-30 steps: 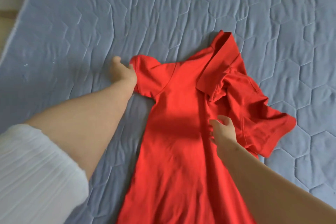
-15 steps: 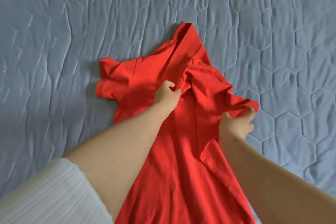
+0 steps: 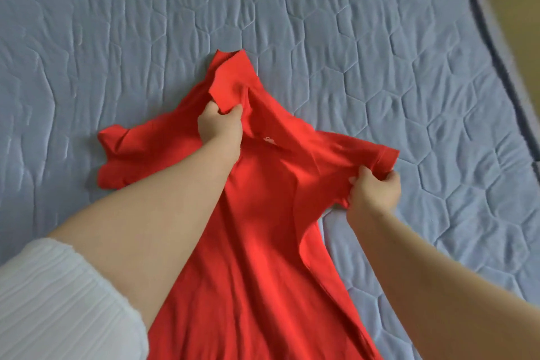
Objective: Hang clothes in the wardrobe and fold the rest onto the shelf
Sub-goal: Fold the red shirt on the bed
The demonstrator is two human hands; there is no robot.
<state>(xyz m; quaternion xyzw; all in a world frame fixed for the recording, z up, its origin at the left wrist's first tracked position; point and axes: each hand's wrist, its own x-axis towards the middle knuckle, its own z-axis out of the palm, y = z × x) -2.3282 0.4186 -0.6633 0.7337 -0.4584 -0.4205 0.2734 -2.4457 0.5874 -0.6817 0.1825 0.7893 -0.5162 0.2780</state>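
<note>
A red polo shirt (image 3: pixel 257 242) lies spread on a blue-grey quilted bedspread (image 3: pixel 380 38), collar pointing away from me. My left hand (image 3: pixel 220 126) pinches the collar fabric near the neck. My right hand (image 3: pixel 374 193) grips the hem of the right sleeve, which is stretched out to the right. The left sleeve (image 3: pixel 125 161) lies flat on the bedspread, free of both hands. A small white label shows inside the neck. The shirt's lower part runs out of view at the bottom.
The bedspread's dark-piped edge (image 3: pixel 496 47) curves down the right side, with a tan floor or surface beyond it. My white ribbed sleeve (image 3: pixel 58 301) fills the lower left corner.
My left hand left the left sleeve and took hold of the collar. My right hand moved from the shirt's chest to the right sleeve and pulled it outward to the right.
</note>
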